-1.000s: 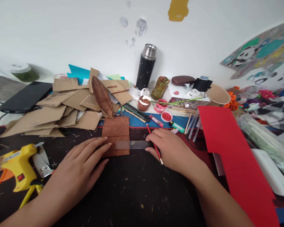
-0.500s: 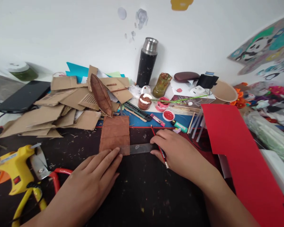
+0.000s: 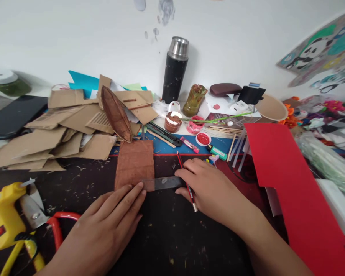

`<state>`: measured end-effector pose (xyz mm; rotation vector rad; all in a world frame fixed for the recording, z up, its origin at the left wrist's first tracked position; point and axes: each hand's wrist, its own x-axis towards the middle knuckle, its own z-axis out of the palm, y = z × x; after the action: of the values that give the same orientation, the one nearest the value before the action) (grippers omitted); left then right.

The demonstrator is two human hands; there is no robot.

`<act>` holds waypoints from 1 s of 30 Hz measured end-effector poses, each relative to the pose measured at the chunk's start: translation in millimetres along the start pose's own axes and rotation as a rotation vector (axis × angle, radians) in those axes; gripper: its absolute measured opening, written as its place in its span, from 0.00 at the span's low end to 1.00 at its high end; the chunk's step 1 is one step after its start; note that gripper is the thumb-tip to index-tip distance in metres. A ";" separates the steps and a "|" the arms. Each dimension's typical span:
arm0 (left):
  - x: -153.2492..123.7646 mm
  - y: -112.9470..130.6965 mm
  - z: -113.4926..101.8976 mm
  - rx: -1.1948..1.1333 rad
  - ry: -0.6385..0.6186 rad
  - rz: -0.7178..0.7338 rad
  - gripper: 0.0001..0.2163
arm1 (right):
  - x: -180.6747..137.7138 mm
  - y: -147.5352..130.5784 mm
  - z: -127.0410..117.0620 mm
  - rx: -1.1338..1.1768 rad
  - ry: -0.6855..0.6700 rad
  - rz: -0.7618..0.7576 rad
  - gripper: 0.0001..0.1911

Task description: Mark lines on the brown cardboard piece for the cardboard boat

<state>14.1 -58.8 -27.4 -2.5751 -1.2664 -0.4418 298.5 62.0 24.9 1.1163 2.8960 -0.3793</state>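
Observation:
A brown-painted cardboard square (image 3: 134,161) lies on the dark table in front of me. Across its lower edge runs a clear ruler (image 3: 167,183), reaching out to the right. My left hand (image 3: 110,218) is laid flat, fingers stretched, its fingertips pressing the ruler's left part onto the square. With thumb and fingers, my right hand (image 3: 207,184) pinches the ruler's right end. A red and black pencil (image 3: 190,191) is also tucked in that hand, its eraser end toward me. The fingers partly hide the ruler's end.
Cardboard scraps (image 3: 43,142) are heaped at left, with a brown boat-shaped piece (image 3: 116,115) on them. A yellow glue gun (image 3: 7,214) and red-handled scissors (image 3: 57,226) lie near left. Behind stand a black thermos (image 3: 174,73) and paint pots (image 3: 173,122). Red card (image 3: 278,161) lies right.
The view has shifted slightly, so most things on the table appear a little further left. Both hands keep their hold on the ruler, and the pencil stays in my right hand.

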 end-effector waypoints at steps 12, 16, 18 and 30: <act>-0.2 1.7 -2.0 -0.016 0.007 0.009 0.20 | 2.7 -7.1 8.4 -0.012 0.044 -0.037 0.04; 0.6 3.6 -2.0 -0.027 -0.011 -0.012 0.21 | 3.4 -6.6 8.6 -0.020 0.054 -0.044 0.03; 0.7 4.4 -2.4 -0.027 -0.031 -0.029 0.21 | 4.0 -6.3 9.2 -0.023 0.056 -0.046 0.03; -3.4 2.6 -3.1 -0.046 -0.022 -0.011 0.20 | 4.0 -4.4 14.4 -0.025 0.099 -0.054 0.02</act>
<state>13.7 -63.8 -26.0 -2.6187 -1.2928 -0.4511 291.6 58.2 11.5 1.0852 3.0129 -0.2968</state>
